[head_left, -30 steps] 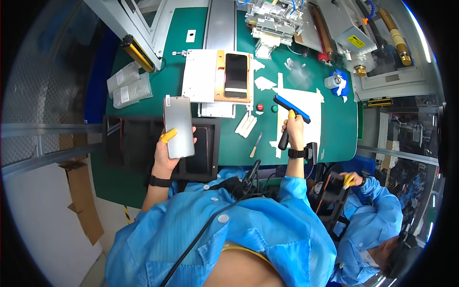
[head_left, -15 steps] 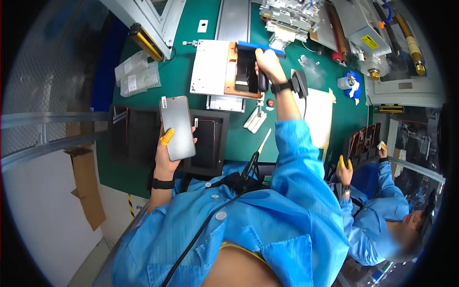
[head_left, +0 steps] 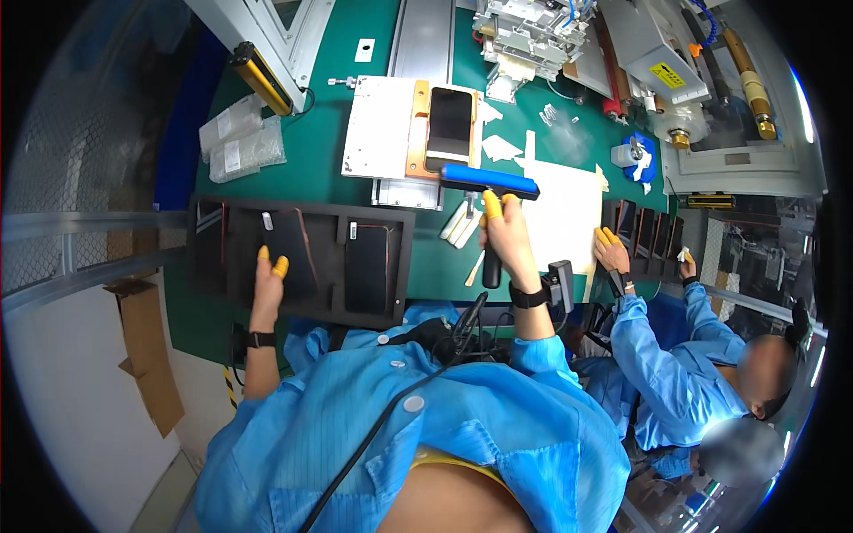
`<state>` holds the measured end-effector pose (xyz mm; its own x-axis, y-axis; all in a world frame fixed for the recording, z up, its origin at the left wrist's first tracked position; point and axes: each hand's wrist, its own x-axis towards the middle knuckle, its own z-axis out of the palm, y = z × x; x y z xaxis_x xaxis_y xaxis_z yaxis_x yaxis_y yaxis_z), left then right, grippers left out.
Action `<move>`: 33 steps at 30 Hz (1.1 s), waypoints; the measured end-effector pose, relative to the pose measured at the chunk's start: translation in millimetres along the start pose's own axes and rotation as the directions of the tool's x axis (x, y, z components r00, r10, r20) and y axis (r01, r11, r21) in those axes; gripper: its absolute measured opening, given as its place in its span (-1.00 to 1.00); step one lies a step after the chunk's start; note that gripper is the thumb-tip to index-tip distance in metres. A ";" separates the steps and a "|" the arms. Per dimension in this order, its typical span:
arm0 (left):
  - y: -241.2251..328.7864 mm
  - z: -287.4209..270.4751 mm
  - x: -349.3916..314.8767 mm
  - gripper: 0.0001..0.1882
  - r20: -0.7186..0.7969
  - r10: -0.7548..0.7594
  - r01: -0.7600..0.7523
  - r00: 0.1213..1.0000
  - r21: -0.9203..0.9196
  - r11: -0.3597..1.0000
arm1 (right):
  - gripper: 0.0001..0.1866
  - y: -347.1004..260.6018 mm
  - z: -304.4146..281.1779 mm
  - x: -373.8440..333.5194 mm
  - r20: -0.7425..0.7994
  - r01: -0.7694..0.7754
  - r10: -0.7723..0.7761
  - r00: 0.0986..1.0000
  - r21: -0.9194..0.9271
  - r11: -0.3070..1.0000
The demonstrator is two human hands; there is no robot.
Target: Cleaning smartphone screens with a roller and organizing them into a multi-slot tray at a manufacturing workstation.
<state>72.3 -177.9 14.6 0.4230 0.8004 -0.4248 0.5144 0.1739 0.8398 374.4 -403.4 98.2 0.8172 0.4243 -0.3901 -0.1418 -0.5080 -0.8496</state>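
Observation:
My left hand [head_left: 269, 277], with yellow finger cots, is closed on the left edge of a dark smartphone [head_left: 293, 253]. That phone lies slightly tilted at the middle slot of a black foam tray [head_left: 333, 305]. Another phone [head_left: 367, 266] with a small white label sits in the tray's right slot, and part of one [head_left: 210, 235] shows at its left end. My right hand [head_left: 506, 235] grips the black handle of a blue roller [head_left: 487, 180]. The roller is just in front of a white fixture [head_left: 378, 129], whose orange-brown frame [head_left: 418, 133] holds a phone [head_left: 450, 124], screen up.
Bubble-wrap pouches [head_left: 244, 142] lie at the left. Behind the fixture runs a metal rail [head_left: 420, 44], with a metal mechanism [head_left: 529, 40] beside it. A cream sheet [head_left: 564, 209] lies to the right. There a co-worker's hand [head_left: 611, 252] touches another phone tray [head_left: 640, 262].
My left hand has lowered the phone leftward to the tray. My right hand has drawn the roller off the fixture toward me. The co-worker's tray has gone from tilted to lying on the table.

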 end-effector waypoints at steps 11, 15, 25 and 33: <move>81.2 69.2 -57.8 -0.39 0.401 0.294 -0.347 0.867 0.064 0.936 | -0.78 -55.8 80.8 -18.7 0.407 0.088 -0.127 0.905 0.113 0.990; 102.4 107.2 -68.9 -0.64 0.604 0.179 0.271 0.777 -0.577 0.770 | -0.73 -68.6 93.7 -35.9 0.557 0.278 -0.292 0.777 0.112 0.954; 99.9 67.4 -63.8 -0.82 0.493 0.025 0.292 0.869 -0.555 0.779 | -0.74 -17.0 54.7 81.0 0.673 0.784 -0.515 0.532 -0.621 -0.002; 103.8 70.2 -66.4 -0.83 0.491 0.001 0.312 0.871 -0.554 0.772 | -0.40 -12.6 59.9 91.0 0.632 0.812 -0.613 0.474 -0.584 0.025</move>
<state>149.9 -253.2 106.2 0.7353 0.4152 -0.5357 0.1158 0.7018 0.7029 417.0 -313.5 52.1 0.1208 0.9864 0.1113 0.9857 -0.1060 -0.1309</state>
